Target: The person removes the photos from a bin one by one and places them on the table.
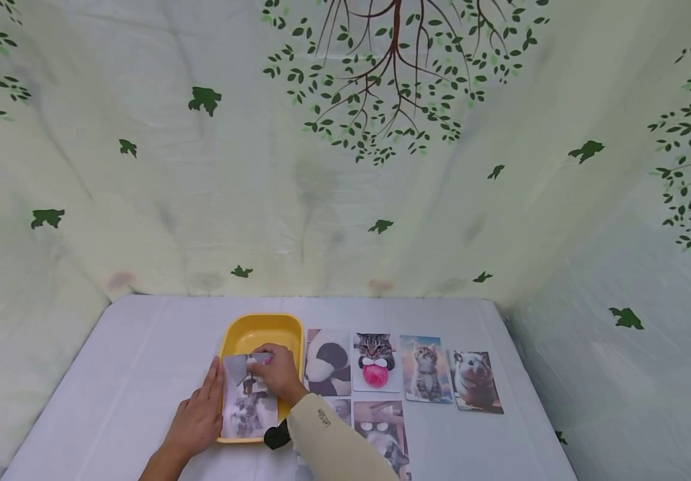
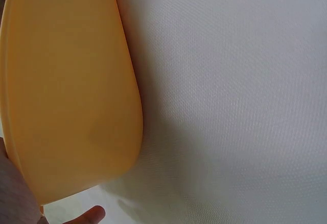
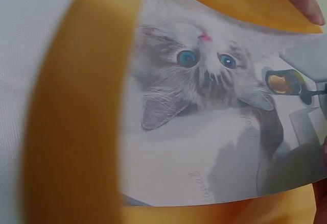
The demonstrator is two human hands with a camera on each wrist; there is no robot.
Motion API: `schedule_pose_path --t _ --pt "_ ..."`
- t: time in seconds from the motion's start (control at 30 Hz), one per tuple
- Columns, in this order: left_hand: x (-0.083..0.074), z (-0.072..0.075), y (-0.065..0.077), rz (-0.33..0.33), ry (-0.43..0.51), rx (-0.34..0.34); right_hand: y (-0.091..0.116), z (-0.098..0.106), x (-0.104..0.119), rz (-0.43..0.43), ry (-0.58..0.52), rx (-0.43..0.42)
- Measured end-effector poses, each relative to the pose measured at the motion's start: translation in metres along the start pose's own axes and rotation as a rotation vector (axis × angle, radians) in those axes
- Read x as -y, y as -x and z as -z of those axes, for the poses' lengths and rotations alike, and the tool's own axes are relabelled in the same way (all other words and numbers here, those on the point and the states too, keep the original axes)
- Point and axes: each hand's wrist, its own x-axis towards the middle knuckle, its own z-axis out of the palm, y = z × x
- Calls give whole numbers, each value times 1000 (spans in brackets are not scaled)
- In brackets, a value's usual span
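Note:
A yellow plastic tray [image 1: 264,326] stands on the table, left of the picture cards. My left hand [image 1: 197,411] lies along the left side of the tray with its fingers extended at the rim. In the left wrist view, the thumb [image 2: 91,216] shows just past the tray's outer wall [image 2: 74,91]. My right hand [image 1: 280,375] reaches over the tray and pinches a kitten picture card [image 1: 249,409] near its far end. The card bends slightly inside the tray in the right wrist view, where the kitten's face [image 3: 207,68] shows upside down.
Right of the tray lies a row of picture cards: a black-and-white one [image 1: 328,364], a cat with a pink ball [image 1: 375,361], a kitten [image 1: 425,371] and a hamster [image 1: 477,382]. Nearer cards, one a grey cat [image 1: 384,427], are partly under my right sleeve [image 1: 336,441].

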Motion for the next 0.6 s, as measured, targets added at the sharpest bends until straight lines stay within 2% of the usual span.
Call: schedule_pose_path --t 0.2,0.47,0.6 --pt "1 -2 0 -4 -12 -12 1 1 -1 35 -28 -12" --pt "0 -1 -2 24 -9 44 0 1 -3 60 -54 -23" --pt "0 0 -2 29 -7 48 -1 3 -3 86 -62 -24"
